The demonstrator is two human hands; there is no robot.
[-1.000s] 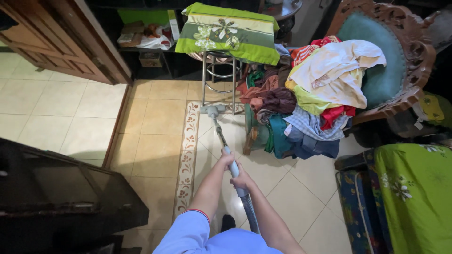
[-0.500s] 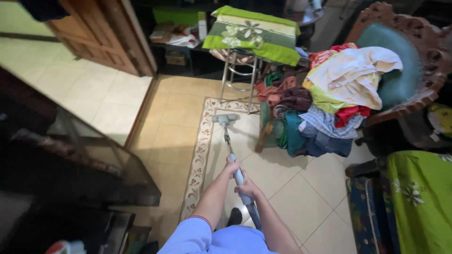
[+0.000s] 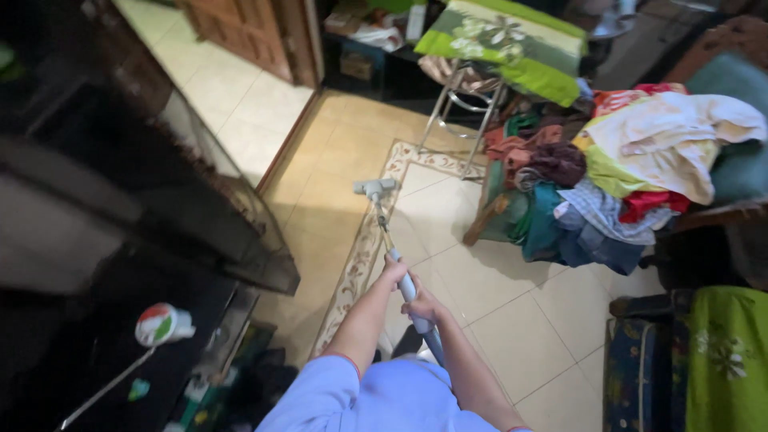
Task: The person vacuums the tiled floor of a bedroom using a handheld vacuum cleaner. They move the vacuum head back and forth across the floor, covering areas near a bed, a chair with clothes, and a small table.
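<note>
I hold a vacuum cleaner wand (image 3: 408,290) with both hands. My left hand (image 3: 393,271) grips it higher up the tube, and my right hand (image 3: 425,308) grips it just below, where the ribbed hose starts. The thin metal tube runs forward to the grey floor nozzle (image 3: 374,188), which rests on the tiled floor (image 3: 512,320) beside a strip of flower-patterned border tiles (image 3: 360,256). My light blue sleeve fills the bottom middle of the view.
A heap of mixed clothes (image 3: 608,184) spills off a carved wooden armchair (image 3: 736,160) at the right. A metal stool (image 3: 468,108) carries a green flowered cushion (image 3: 504,44). A dark glass-fronted cabinet (image 3: 160,208) stands at the left, a wooden door (image 3: 248,32) beyond it.
The view has swung left and tilted, so the cabinet fills more of the left side. The nozzle has pulled back from the stool toward the patterned border strip. Both hands keep their grip.
</note>
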